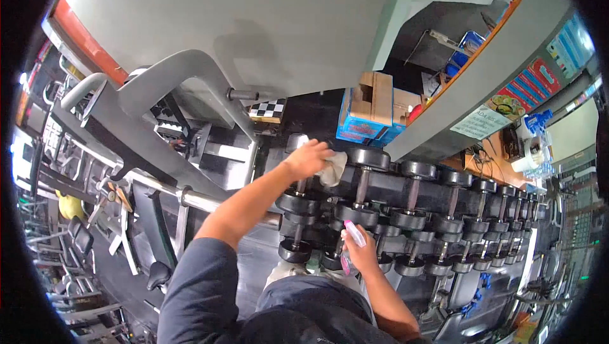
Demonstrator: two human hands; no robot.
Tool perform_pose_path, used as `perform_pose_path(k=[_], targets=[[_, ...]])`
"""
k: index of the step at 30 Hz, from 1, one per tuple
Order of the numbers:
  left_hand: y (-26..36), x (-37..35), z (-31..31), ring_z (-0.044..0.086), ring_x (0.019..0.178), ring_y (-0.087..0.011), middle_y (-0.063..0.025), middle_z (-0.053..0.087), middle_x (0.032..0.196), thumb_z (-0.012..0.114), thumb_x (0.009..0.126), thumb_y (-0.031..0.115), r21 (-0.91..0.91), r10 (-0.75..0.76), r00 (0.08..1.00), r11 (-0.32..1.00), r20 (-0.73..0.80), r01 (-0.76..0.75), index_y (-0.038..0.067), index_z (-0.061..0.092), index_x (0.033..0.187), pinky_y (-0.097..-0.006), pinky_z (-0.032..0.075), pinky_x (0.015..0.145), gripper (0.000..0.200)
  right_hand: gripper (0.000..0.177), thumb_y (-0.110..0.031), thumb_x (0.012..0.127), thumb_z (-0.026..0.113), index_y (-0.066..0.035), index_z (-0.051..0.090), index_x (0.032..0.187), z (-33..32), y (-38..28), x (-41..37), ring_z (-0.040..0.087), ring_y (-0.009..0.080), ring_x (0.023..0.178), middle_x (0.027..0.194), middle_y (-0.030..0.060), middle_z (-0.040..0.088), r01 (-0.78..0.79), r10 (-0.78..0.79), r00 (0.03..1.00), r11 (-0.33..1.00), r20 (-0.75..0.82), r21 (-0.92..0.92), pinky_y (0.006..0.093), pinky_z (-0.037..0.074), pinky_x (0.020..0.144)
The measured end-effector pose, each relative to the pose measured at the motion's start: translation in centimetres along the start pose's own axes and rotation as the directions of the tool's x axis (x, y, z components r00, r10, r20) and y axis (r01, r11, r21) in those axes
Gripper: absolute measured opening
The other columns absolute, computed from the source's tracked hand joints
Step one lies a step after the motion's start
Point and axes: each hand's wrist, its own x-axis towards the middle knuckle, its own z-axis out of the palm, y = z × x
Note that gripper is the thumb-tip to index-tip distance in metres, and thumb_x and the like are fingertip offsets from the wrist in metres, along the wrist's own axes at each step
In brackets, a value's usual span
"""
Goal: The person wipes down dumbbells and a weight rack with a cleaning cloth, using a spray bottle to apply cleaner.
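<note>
My left hand (308, 159) is stretched out over the far end of a black dumbbell (297, 203) at the left of the rack. A pale cloth (333, 169) hangs from its fingers, beside the head of a neighbouring dumbbell (368, 159). Closer to my body, my right hand (363, 253) is wrapped round a spray bottle (356, 234) with a pink and white top. Its clear lower part shows below the fingers. The bottle is tilted and overlaps the near dumbbell heads in this view.
Rows of black dumbbells (454, 203) run off to the right. Behind them are a cardboard box (374, 100) and a wall with posters (523, 84). A grey machine frame (184, 65) and a padded bench (154, 223) stand on the left, with more gym equipment beyond.
</note>
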Motion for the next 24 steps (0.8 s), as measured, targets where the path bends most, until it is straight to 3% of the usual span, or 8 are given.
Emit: perform_pose_path(k=[3, 6, 10, 13, 16, 18, 20, 24], targets=[[-1.9, -1.6, -0.2, 0.06, 0.117, -0.0264, -0.0006, 0.067, 0.127, 0.068, 0.082, 0.021, 0.052, 0.075, 0.997, 0.996, -0.022, -0.074, 0.017, 0.079, 0.099, -0.0397, 0.051, 0.102, 0.021, 0.03, -0.033, 0.102, 0.069, -0.005, 0.064, 0.093, 0.5, -1.1, 0.1, 0.064, 0.012, 0.063, 0.071, 0.0018, 0.061, 0.01, -0.01, 1.0, 1.0, 0.013, -0.015, 0.0308, 0.05, 0.061], [-3.2, -5.1, -2.4, 0.062, 0.112, -0.0284, -0.0032, 0.066, 0.13, 0.07, 0.08, 0.013, -0.171, -0.017, 0.99, 0.985, -0.142, -0.008, 0.015, 0.078, 0.099, -0.0408, 0.055, 0.097, 0.02, 0.029, -0.032, 0.102, 0.068, -0.005, 0.064, 0.093, 0.5, -0.7, 0.2, 0.064, 0.0124, 0.062, 0.07, 0.0018, 0.061, 0.052, -0.052, 0.999, 0.999, 0.007, 0.0, 0.0307, 0.05, 0.06], [-4.5, -9.1, -0.6, 0.064, 0.112, -0.0379, -0.0146, 0.065, 0.125, 0.069, 0.075, 0.0, -0.449, -0.455, 0.887, 0.811, -0.083, 0.374, 0.007, 0.07, 0.099, -0.0461, 0.055, 0.094, 0.024, 0.029, -0.032, 0.102, 0.068, -0.005, 0.064, 0.092, 0.7, 0.8, -0.1, 0.064, 0.0126, 0.06, 0.07, 0.0022, 0.061, 0.037, -0.036, 0.999, 0.999, -0.033, 0.039, 0.0307, 0.051, 0.059], [-4.3, -8.1, 1.6, 0.062, 0.115, -0.0443, -0.023, 0.065, 0.122, 0.065, 0.08, -0.001, -0.532, -0.692, 0.718, 0.582, 0.072, 0.615, 0.001, 0.057, 0.105, -0.0462, 0.052, 0.095, 0.027, 0.031, -0.033, 0.102, 0.069, -0.004, 0.064, 0.092, 0.5, 0.8, -0.5, 0.065, 0.0125, 0.06, 0.071, 0.0024, 0.061, 0.02, -0.017, 0.999, 0.998, -0.042, 0.055, 0.0305, 0.051, 0.06], [-2.9, -5.1, 2.2, 0.064, 0.113, -0.0474, -0.0289, 0.067, 0.116, 0.065, 0.085, 0.005, -0.512, -0.944, 0.259, 0.124, 0.202, 0.85, -0.002, 0.053, 0.112, -0.0503, 0.051, 0.096, 0.03, 0.032, -0.034, 0.102, 0.068, -0.004, 0.063, 0.091, 0.5, 0.6, -0.4, 0.065, 0.0126, 0.06, 0.071, 0.0026, 0.061, 0.045, -0.043, 0.998, 0.998, -0.044, 0.047, 0.0304, 0.051, 0.059], [-4.5, -4.7, 6.2, 0.066, 0.117, -0.0478, -0.0324, 0.067, 0.123, 0.059, 0.092, 0.015, -0.46, -0.936, -0.05, -0.217, 0.348, 0.861, -0.005, 0.052, 0.124, -0.0508, 0.052, 0.1, 0.038, 0.033, -0.034, 0.102, 0.069, -0.004, 0.063, 0.091, 0.5, 0.4, -0.3, 0.065, 0.0126, 0.06, 0.07, 0.0028, 0.061, 0.025, -0.023, 0.999, 0.998, -0.049, 0.057, 0.0303, 0.051, 0.059], [-6.5, -4.4, 7.9, 0.066, 0.12, -0.0443, -0.0291, 0.069, 0.125, 0.059, 0.093, 0.016, -0.364, -0.882, -0.027, -0.222, 0.47, 0.905, -0.003, 0.06, 0.126, -0.0487, 0.053, 0.101, 0.038, 0.033, -0.034, 0.102, 0.069, -0.004, 0.063, 0.091, 0.5, 0.3, -0.2, 0.065, 0.0125, 0.061, 0.07, 0.003, 0.061, 0.02, -0.017, 0.999, 0.998, -0.046, 0.064, 0.0301, 0.051, 0.059], [-9.5, -7.0, 15.1, 0.068, 0.12, -0.0385, -0.0244, 0.073, 0.12, 0.063, 0.094, 0.021, -0.217, -0.849, -0.052, -0.194, 0.526, 0.957, 0.0, 0.071, 0.116, -0.048, 0.054, 0.1, 0.031, 0.032, -0.034, 0.102, 0.069, -0.004, 0.063, 0.092, 0.2, -0.2, 0.4, 0.065, 0.012, 0.061, 0.071, 0.0027, 0.061, 0.055, -0.053, 0.997, 0.997, -0.047, 0.048, 0.0296, 0.05, 0.059]])
